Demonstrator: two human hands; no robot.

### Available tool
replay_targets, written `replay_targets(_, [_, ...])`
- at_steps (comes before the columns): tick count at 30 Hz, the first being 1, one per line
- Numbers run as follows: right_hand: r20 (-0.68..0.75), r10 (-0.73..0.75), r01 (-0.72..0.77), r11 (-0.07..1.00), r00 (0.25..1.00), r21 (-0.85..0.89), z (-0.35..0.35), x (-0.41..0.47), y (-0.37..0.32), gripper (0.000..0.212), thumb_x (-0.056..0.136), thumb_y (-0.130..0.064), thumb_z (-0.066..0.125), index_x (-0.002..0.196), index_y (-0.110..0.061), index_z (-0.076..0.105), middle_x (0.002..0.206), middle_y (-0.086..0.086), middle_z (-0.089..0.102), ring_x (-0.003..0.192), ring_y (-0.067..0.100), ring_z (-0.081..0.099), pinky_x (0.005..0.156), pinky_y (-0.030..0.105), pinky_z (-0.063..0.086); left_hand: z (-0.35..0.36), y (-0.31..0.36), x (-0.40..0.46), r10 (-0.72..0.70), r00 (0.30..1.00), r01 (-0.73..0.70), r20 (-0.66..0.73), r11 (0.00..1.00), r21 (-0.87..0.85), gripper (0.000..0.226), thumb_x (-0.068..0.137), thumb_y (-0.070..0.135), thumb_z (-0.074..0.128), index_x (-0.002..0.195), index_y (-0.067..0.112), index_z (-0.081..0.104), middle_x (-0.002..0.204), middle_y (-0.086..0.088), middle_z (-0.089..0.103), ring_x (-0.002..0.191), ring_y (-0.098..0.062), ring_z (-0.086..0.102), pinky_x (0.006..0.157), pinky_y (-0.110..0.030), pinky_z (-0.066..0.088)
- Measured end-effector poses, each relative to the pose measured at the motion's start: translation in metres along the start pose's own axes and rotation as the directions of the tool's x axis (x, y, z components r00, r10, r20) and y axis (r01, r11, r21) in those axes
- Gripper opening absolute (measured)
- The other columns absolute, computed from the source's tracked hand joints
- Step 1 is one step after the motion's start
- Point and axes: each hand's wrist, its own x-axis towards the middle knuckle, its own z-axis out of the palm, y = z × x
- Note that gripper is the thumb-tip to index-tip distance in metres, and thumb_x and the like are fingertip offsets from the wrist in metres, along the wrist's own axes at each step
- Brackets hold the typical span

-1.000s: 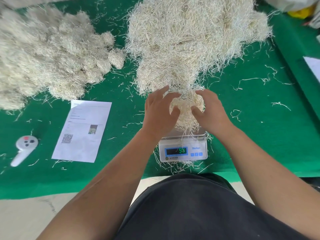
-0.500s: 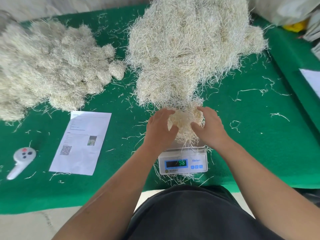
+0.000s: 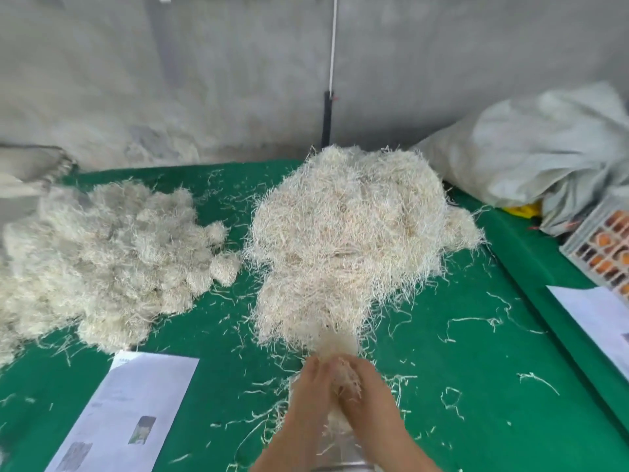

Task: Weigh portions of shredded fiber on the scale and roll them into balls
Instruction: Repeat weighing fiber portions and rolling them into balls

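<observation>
Single head-worn view, wide-angle, looking forward and only slightly down across a green table [image 3: 442, 352] toward a grey wall [image 3: 204, 80] at the back. Set close above the near table edge, so the left hand [image 3: 308, 386] and right hand [image 3: 364, 386] sit at the bottom centre, blurred, with the metal scale pan [image 3: 343, 466] cut by the lower frame edge. Straight ahead, near: the loose fiber heap [image 3: 343, 240]. Left of centre: the pile of fiber balls [image 3: 109, 267]. Lower left: a printed sheet [image 3: 136, 410], partly cropped. Far right, at the frame edge: a grey sack [image 3: 544, 148] and a crate [image 3: 606, 247]. Straight lines bowed toward the edges. No second view to share anything with.
</observation>
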Motion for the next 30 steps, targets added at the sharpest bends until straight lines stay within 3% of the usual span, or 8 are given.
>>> replay_targets(7, [-0.243,-0.323,0.385,0.878,0.915,0.285,-0.075,0.025,-0.159,0.082,0.085,0.0,0.061,0.127,-0.067,0.043,0.138,-0.036,0.046,0.132,-0.013,0.044,0.098,0.003,0.039,0.008,0.163,-0.045,0.297,0.953,-0.29,-0.055,0.849,-0.441,0.065,0.085,0.043,0.081,0.141,0.042,0.049,0.12,0.009,0.069,0.102,-0.015,0.071,0.073,-0.033,0.059])
replay_targets(11, [-0.393,-0.583,0.69,0.686,0.711,0.231,-0.117,0.026,-0.235,0.084,0.074,-0.012,0.054,0.139,-0.062,0.037,0.146,-0.033,0.027,0.146,-0.004,0.025,0.118,0.015,0.024,0.009,0.238,-0.081,0.542,0.84,-0.437,-0.022,0.652,-0.619,0.061,0.078,0.036,0.073,0.136,0.024,0.056,0.114,-0.005,0.076,0.099,-0.019,0.077,0.081,-0.043,0.062])
replay_targets(13, [-0.384,-0.663,0.766,0.563,0.643,0.309,-0.132,0.025,-0.264,0.066,0.087,-0.027,0.055,0.146,-0.054,0.043,0.158,-0.026,0.034,0.151,0.0,0.027,0.123,0.026,0.025,0.012,0.263,-0.1,0.619,0.783,-0.516,-0.066,0.586,-0.625,0.041,0.084,0.032,0.066,0.122,0.019,0.061,0.085,0.006,0.075,0.077,-0.008,0.075,0.062,-0.029,0.06])
replay_targets(16, [-0.452,-0.639,0.782,0.484,0.623,0.394,-0.147,0.025,-0.296,0.031,0.095,-0.049,0.056,0.121,-0.039,0.069,0.129,-0.012,0.069,0.125,0.006,0.061,0.107,0.034,0.048,0.016,0.279,-0.115,0.708,0.687,-0.688,-0.164,0.56,-0.462,0.014,0.093,0.028,0.054,0.086,0.025,0.066,0.064,0.013,0.062,0.059,-0.005,0.064,0.053,-0.022,0.051])
replay_targets(21, [-0.58,-0.537,0.79,0.437,0.612,0.43,-0.152,0.024,-0.318,0.025,0.099,-0.042,0.065,0.078,-0.03,0.068,0.069,-0.02,0.06,0.065,-0.002,0.053,0.064,0.014,0.044,0.018,0.272,-0.125,0.717,0.692,-0.646,-0.081,0.566,-0.512,0.066,0.072,0.069,0.06,0.123,0.03,0.07,0.134,0.004,0.067,0.134,-0.011,0.056,0.113,-0.047,0.042])
replay_targets(24, [-0.585,-0.419,0.718,0.463,0.694,0.521,-0.15,0.025,-0.325,0.029,0.098,-0.043,0.069,0.083,-0.019,0.07,0.069,-0.014,0.054,0.064,0.002,0.046,0.062,0.016,0.041,0.021,0.273,-0.138,0.708,0.685,-0.603,-0.17,0.421,-0.677,0.049,0.062,0.082,0.072,0.102,0.053,0.064,0.108,0.046,0.06,0.115,0.028,0.048,0.117,-0.036,0.032])
replay_targets(27, [-0.585,-0.41,0.71,0.494,0.7,0.503,-0.143,0.026,-0.325,0.013,0.096,-0.035,0.067,0.107,-0.034,0.073,0.095,-0.017,0.074,0.086,0.0,0.066,0.081,0.02,0.053,0.015,0.274,-0.134,0.658,0.71,-0.613,-0.251,0.403,-0.679,0.067,0.065,0.075,0.072,0.121,0.04,0.065,0.124,0.015,0.07,0.119,-0.005,0.064,0.11,-0.047,0.045])
replay_targets(30, [-0.525,-0.554,0.754,0.571,0.646,0.325,-0.131,0.02,-0.318,0.034,0.092,-0.037,0.048,0.119,-0.054,0.057,0.116,-0.031,0.063,0.108,-0.005,0.062,0.092,0.015,0.048,0.006,0.275,-0.135,0.665,0.713,-0.652,-0.224,0.509,-0.562,0.068,0.053,0.075,0.076,0.102,0.028,0.077,0.102,-0.001,0.077,0.095,-0.015,0.076,0.082,-0.04,0.057])
